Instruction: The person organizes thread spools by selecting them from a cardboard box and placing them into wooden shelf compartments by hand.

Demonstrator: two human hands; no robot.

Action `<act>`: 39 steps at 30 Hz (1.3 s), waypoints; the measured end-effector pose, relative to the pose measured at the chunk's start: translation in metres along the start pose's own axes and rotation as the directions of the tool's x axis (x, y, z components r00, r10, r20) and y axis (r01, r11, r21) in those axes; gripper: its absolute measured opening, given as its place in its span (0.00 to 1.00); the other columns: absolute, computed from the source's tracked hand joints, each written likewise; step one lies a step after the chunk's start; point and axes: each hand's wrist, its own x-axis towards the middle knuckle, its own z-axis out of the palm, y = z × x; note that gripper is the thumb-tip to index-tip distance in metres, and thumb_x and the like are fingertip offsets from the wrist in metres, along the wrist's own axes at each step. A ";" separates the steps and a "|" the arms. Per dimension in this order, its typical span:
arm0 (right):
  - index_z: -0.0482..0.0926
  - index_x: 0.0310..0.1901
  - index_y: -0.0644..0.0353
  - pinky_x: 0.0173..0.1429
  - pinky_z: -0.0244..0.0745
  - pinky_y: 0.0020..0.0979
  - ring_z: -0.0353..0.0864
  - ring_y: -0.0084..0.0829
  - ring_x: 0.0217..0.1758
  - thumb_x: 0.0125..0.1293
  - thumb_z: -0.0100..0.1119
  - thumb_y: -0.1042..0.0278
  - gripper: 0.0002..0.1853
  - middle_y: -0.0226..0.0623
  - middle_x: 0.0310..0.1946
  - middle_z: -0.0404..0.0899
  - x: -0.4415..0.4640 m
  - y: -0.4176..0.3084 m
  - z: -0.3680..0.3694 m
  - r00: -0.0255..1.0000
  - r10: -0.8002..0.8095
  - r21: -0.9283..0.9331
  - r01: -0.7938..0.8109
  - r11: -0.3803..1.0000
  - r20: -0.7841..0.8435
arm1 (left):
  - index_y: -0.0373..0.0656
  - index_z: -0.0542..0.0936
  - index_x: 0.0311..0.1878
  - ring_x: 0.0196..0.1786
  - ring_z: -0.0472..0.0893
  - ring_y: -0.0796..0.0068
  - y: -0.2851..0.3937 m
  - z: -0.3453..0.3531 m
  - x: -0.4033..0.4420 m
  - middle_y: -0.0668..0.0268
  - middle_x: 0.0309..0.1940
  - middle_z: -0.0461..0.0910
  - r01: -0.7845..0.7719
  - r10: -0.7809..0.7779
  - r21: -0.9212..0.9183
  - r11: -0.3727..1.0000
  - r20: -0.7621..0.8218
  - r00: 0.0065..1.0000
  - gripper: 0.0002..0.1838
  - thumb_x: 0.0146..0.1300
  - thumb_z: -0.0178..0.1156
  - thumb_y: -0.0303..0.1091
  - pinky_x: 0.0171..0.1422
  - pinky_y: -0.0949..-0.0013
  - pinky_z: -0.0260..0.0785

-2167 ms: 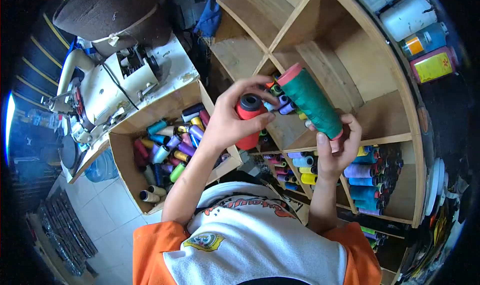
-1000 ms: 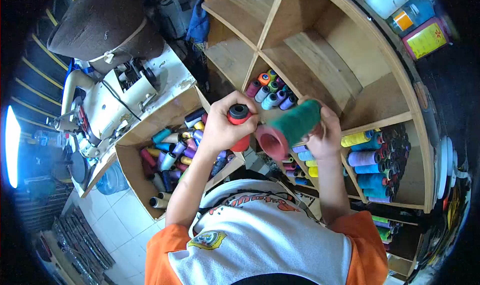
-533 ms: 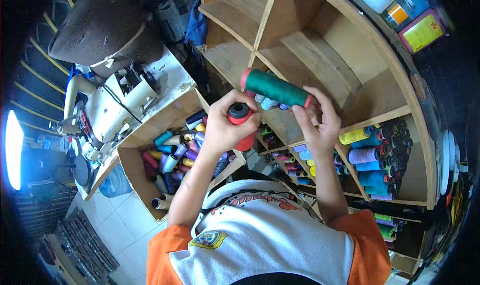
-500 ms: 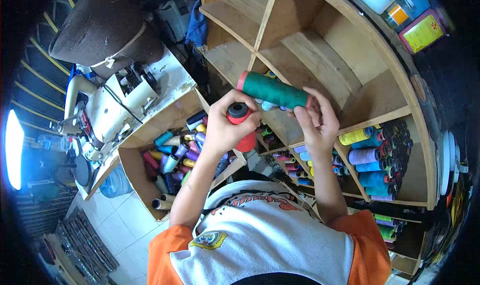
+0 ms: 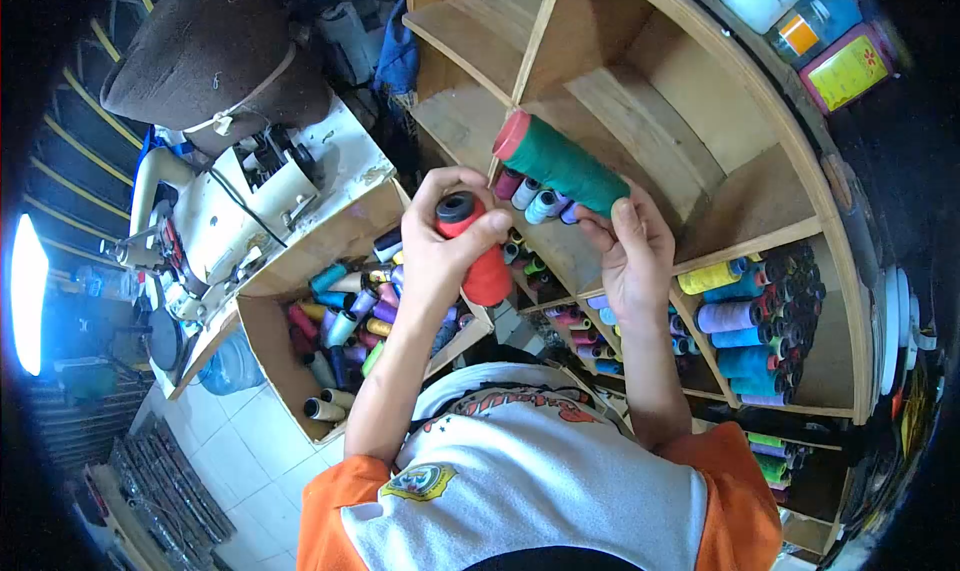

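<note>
Hands: left hand [image 5: 440, 241] wraps a red spool [image 5: 488, 271], thumb across its front; right hand [image 5: 640, 256] grips a green spool [image 5: 570, 166] by its lower end, some fingers hidden behind.
Step with the spools: judging by the pose, two spools are being handled together, one per hand, both lifted clear of any surface.
Next move: with both hands full, it probably calls for a firm hold on each; the green one, gripped at one end, seems likelier to tip.
Table: at left, a white sewing machine [image 5: 205, 206] stands on the table [image 5: 348, 156]; no brand is readable.
Carton: this cardboard box [image 5: 330, 241] of mixed spools sits beside the table; no print is legible.
Shirt: the white shirt [image 5: 560, 481] bears a yellow-edged badge [image 5: 420, 481], writing too small, and orange-red lettering [image 5: 525, 404], too distorted to read.
Red spool: tilted, dark-cored, no label visible.
Green spool: slanted, pink end up and leftward, before the wooden shelf unit [image 5: 745, 239]; no label visible.
Shelf spools: thread spools [image 5: 727, 317] fill lower compartments, marks unreadable.
Bottles: at right, an orange-labelled bottle [image 5: 815, 16] adjoins a yellow-labelled bottle [image 5: 847, 74] with a red flower-like mark; no words readable.
</note>
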 end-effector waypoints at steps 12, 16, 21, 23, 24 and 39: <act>0.75 0.45 0.68 0.32 0.82 0.22 0.84 0.31 0.31 0.69 0.50 0.60 0.16 0.48 0.32 0.81 -0.015 0.025 -0.029 0.874 0.461 0.392 -0.482 0.783 0.154 | 0.36 0.78 0.40 0.30 0.77 0.82 -0.021 -0.009 0.003 0.68 0.28 0.79 0.089 -0.067 0.213 0.973 -0.107 0.992 0.12 0.53 0.66 0.26 0.35 0.76 0.71; 0.75 0.44 0.67 0.36 0.81 0.25 0.84 0.31 0.33 0.66 0.55 0.62 0.14 0.45 0.34 0.81 -0.029 0.066 -0.083 0.811 0.572 0.165 -0.552 0.817 -0.120 | 0.35 0.77 0.41 0.28 0.77 0.80 -0.038 -0.063 -0.015 0.67 0.28 0.78 0.175 -0.073 0.250 0.952 -0.370 0.926 0.11 0.54 0.65 0.26 0.35 0.75 0.71; 0.74 0.46 0.66 0.40 0.76 0.31 0.82 0.33 0.35 0.60 0.61 0.66 0.16 0.41 0.34 0.81 -0.026 0.147 -0.158 0.958 0.203 -0.872 -0.270 0.407 -0.202 | 0.37 0.76 0.43 0.29 0.76 0.79 -0.057 -0.132 -0.070 0.66 0.29 0.77 0.275 -0.132 0.180 0.945 -0.559 0.819 0.12 0.56 0.64 0.28 0.33 0.76 0.69; 0.74 0.44 0.64 0.40 0.75 0.35 0.82 0.36 0.35 0.58 0.63 0.65 0.16 0.43 0.33 0.80 -0.005 0.173 -0.175 0.987 0.106 -0.976 -0.141 0.167 -0.125 | 0.37 0.76 0.43 0.28 0.76 0.79 -0.059 -0.141 -0.086 0.66 0.28 0.76 0.281 -0.080 0.238 0.930 -0.613 0.786 0.12 0.56 0.64 0.28 0.32 0.75 0.69; 0.75 0.43 0.64 0.39 0.74 0.37 0.82 0.39 0.34 0.56 0.65 0.64 0.16 0.44 0.31 0.80 0.008 0.184 -0.180 0.985 0.081 -0.980 -0.163 0.116 -0.154 | 0.37 0.76 0.43 0.27 0.76 0.79 -0.053 -0.140 -0.092 0.66 0.28 0.76 0.350 -0.139 0.216 0.912 -0.640 0.756 0.12 0.56 0.65 0.27 0.32 0.75 0.69; 0.73 0.45 0.61 0.44 0.74 0.47 0.80 0.53 0.42 0.52 0.67 0.67 0.19 0.53 0.37 0.80 0.087 0.239 -0.205 0.990 -0.026 -0.990 -0.137 -0.024 -0.137 | 0.37 0.76 0.46 0.31 0.76 0.80 -0.053 -0.141 -0.112 0.67 0.32 0.75 0.396 -0.122 0.331 0.857 -0.616 0.778 0.15 0.54 0.65 0.26 0.36 0.75 0.69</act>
